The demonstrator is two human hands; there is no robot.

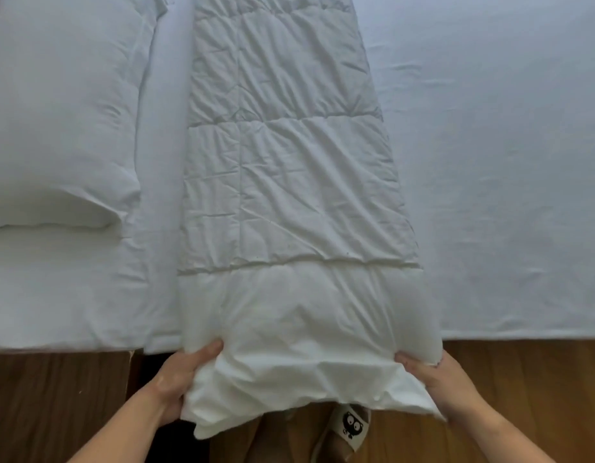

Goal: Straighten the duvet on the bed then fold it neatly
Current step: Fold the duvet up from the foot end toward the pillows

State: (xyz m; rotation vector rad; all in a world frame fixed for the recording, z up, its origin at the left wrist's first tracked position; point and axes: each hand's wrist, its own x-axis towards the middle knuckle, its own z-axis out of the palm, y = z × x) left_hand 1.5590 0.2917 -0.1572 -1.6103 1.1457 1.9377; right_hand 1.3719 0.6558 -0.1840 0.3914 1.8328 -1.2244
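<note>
A white quilted duvet (282, 168) lies folded into a long narrow strip that runs away from me across the bed (506, 162). Its near end hangs over the bed's front edge, bunched and lifted a little. My left hand (179, 382) grips the near left corner, thumb on top and fingers underneath. My right hand (439, 385) holds the near right corner the same way. Both forearms reach in from the bottom of the view.
A white pillow (55, 128) lies on the bed to the left of the duvet strip. A flat white sheet covers the bed on the right. Below the bed's edge is brown wooden floor (540, 389). A slipper (353, 426) with a black cartoon face shows under the duvet end.
</note>
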